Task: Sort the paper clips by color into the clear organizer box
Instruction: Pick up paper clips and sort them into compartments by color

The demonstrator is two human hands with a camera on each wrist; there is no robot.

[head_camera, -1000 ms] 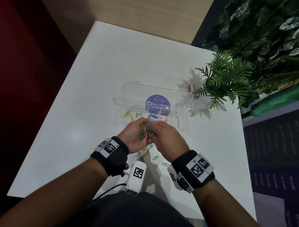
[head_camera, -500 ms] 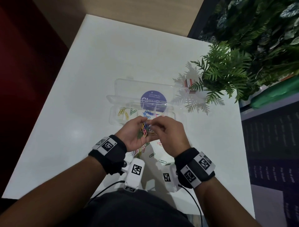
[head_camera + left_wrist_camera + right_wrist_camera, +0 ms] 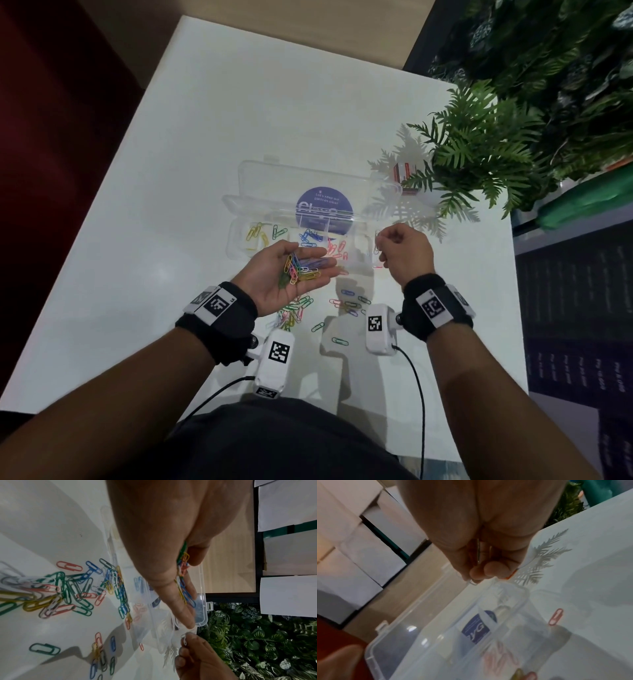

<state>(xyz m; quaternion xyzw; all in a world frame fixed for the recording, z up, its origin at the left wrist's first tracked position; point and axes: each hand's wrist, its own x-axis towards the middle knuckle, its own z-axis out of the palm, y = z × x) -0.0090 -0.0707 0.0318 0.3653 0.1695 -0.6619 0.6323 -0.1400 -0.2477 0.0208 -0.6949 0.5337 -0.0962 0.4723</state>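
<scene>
The clear organizer box (image 3: pixel 236 246) lies open on the white table, its lid (image 3: pixel 274 181) with a purple round sticker folded back. Its compartments hold yellow clips (image 3: pixel 254 234), green clips (image 3: pixel 279 232), blue clips (image 3: pixel 310 237) and red clips (image 3: pixel 336 253). My left hand (image 3: pixel 294 270) is palm up just in front of the box, with a mixed bunch of paper clips (image 3: pixel 301 269) (image 3: pixel 182 566) lying across its fingers. My right hand (image 3: pixel 380 245) pinches one white clip (image 3: pixel 185 639) (image 3: pixel 473 582) over the box's right end. A pile of loose clips (image 3: pixel 291 313) (image 3: pixel 56 595) lies under my left wrist.
A fern (image 3: pixel 479 150) overhangs the table's right side, with a small red and white box (image 3: pixel 404 176) under its fronds. More loose clips (image 3: pixel 349 303) lie between my wrists. The table edge (image 3: pixel 513 274) runs close to my right hand.
My hands were together, the right picking in the left's bunch. The right hand has now moved right to the box's end with one clip, and the left lies opened flat.
</scene>
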